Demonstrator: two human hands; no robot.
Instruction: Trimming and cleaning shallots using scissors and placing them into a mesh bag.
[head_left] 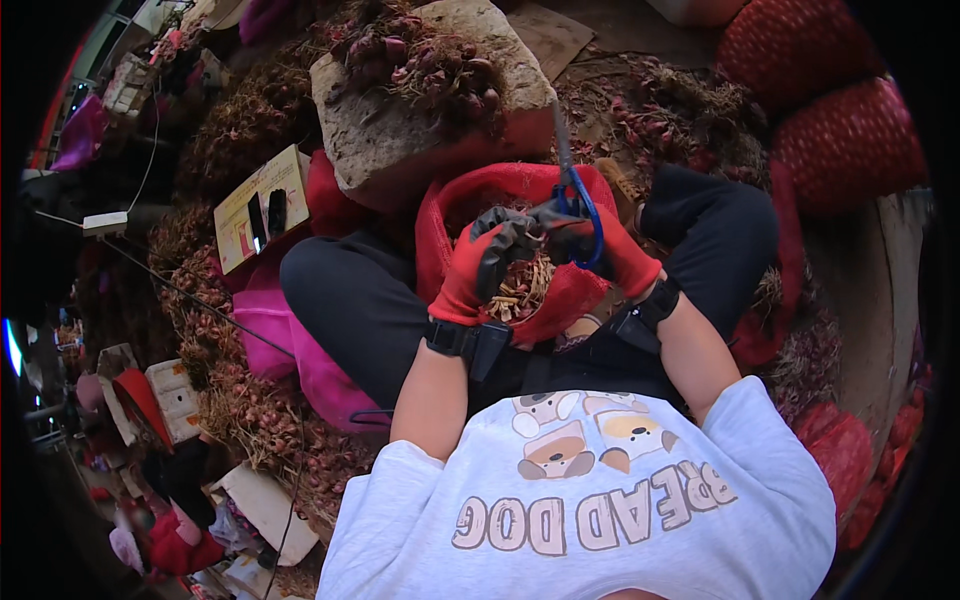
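Now clasping blue-handled metal scissors point(576, 184) in the right hand point(614, 250), over an open red mesh sack point(432, 230) set between the bent legs. Curling the left hand point(485, 262), gloved in red and black, over the same mouth; cannot tell its hold on anything. Showing beneath, inside the sack: pale, dry, straw-like stems point(524, 288). Bulging at upper right: white-flecked red mesh sacks point(850, 145), contents too unclear to tell.
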